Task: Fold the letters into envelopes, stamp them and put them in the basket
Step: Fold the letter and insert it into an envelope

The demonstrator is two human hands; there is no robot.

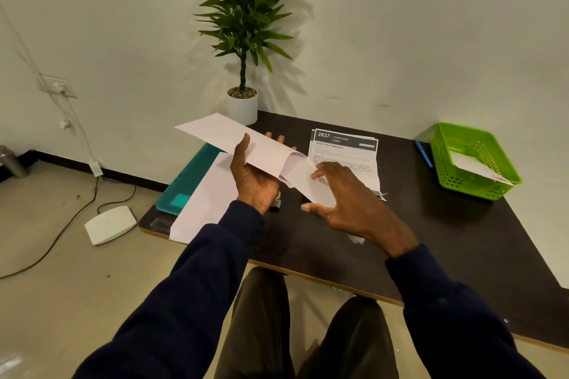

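A long white paper envelope, flat and crisp-edged, is held tilted above the left part of a dark, matte table, its open end facing right. A folded letter of thin white paper sticks partway out of that opening. The person's left hand, palm up, grips the envelope near its middle, thumb pressed on top and fingertips showing past the far edge. The right hand is spread wide, palm down, its straight fingers resting on the protruding letter and the thumb held apart near the table; it clasps nothing. Both arms wear dark blue sleeves and reach forward from the lap. Just beyond the right hand lies a stack of printed letters, a black header band across the top sheet. At the table's far right stands a lime-green plastic basket, rectangular with latticed walls, and a second envelope leans inside it. A blue pen lies just left of the basket. On the table's left edge a teal plastic folder sits under plain white sheets that overhang the near edge. At the far corner, a leafy green plant rises from a smooth white cylindrical pot topped with pebbles. On the pale floor to the left, a flat white device lies beside a trailing dark cable.
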